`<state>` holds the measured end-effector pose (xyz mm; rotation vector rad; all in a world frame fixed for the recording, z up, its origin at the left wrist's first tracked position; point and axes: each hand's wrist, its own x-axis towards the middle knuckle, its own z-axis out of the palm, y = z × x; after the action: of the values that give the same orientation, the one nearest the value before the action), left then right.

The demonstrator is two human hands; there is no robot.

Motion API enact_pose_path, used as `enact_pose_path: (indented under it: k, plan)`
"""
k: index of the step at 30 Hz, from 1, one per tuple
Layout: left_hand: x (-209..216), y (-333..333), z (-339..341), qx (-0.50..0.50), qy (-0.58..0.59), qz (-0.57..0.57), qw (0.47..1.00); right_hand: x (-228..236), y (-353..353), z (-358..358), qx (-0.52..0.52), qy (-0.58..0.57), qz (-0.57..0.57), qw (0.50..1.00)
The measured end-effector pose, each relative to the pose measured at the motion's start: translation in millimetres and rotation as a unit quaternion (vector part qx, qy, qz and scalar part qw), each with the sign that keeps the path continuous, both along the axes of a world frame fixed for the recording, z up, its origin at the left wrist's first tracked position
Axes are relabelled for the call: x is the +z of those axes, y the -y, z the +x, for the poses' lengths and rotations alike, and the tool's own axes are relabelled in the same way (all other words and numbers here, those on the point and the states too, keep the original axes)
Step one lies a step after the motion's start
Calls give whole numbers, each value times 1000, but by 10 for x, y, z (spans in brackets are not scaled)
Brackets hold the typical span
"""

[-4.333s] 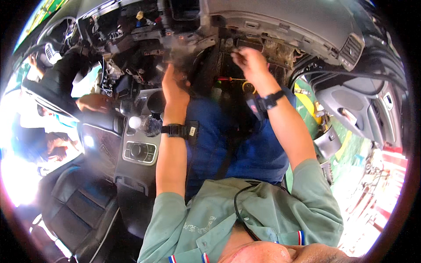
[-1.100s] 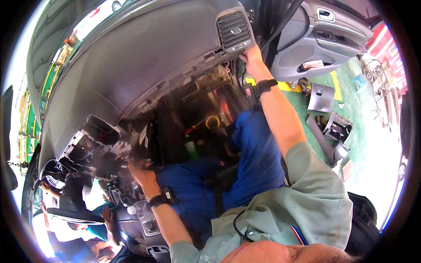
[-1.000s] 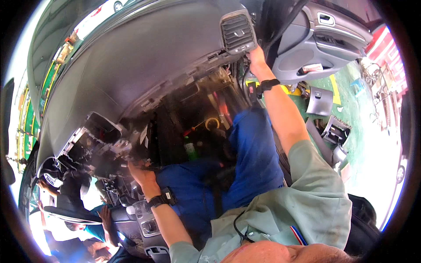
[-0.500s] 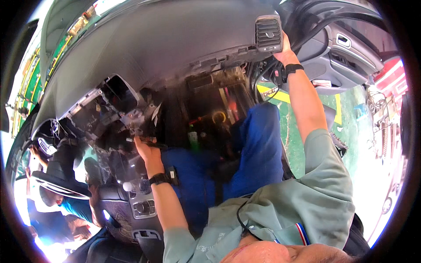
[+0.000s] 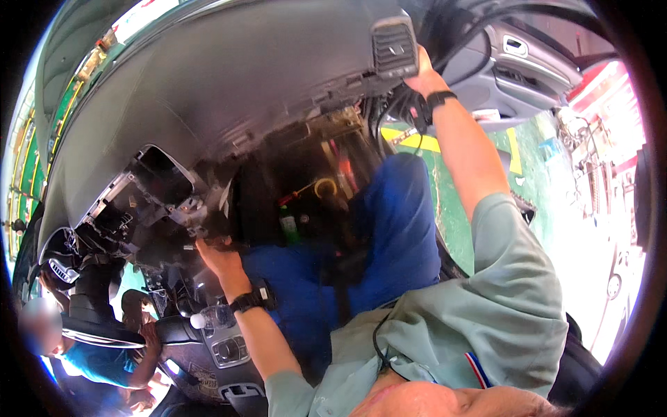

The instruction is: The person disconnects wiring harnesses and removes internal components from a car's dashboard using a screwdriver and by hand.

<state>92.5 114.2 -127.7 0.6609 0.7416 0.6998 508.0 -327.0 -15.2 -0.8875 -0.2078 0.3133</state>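
A black dashboard point(image 5: 229, 76) spans the space in front of me, loose along its lower edge. My right hand point(image 5: 425, 78) is closed on its right end, just behind the air vent point(image 5: 394, 47); the fingertips are hidden behind that end. Lower and to the left, below the centre frame opening point(image 5: 163, 174), my left hand point(image 5: 221, 260) is closed near the exposed brackets point(image 5: 187, 212). A dark piece shows at its fingers, with a small pale tip beside them. What the left hand holds is too dark to make out.
Tools and a green-white bottle point(image 5: 289, 226) lie in the dark footwell before my blue-trousered legs. A co-worker point(image 5: 101, 361) is beyond the steering wheel point(image 5: 104, 333) on the left. Gear knob point(image 5: 198, 321) stands by my left forearm. The open door point(image 5: 517, 69) is at right.
The whole view has turned and shifted, so the dashboard and both hands appear further left. Both hands keep their places on it. The co-worker's head has come into view at left.
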Motion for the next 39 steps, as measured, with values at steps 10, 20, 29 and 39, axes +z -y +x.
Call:
enact_pose_path:
  k: [10, 20, 29, 39]
  plan:
    - [-217, -76, 47, 7, 53, 9, 999, -306, 314, 56, -117, 187, -318, 922]
    - [-165, -99, 61, 72, 28, -41, 996, -458, 356, 519, -71, 30, -113, 991]
    - [-59, 14, -16, 75, -67, -4, 995, -223, 215, 254, -147, -70, -65, 985]
    - [736, 176, -129, 214, -183, 459, 843, -472, 348, 500, -114, -42, -33, 992]
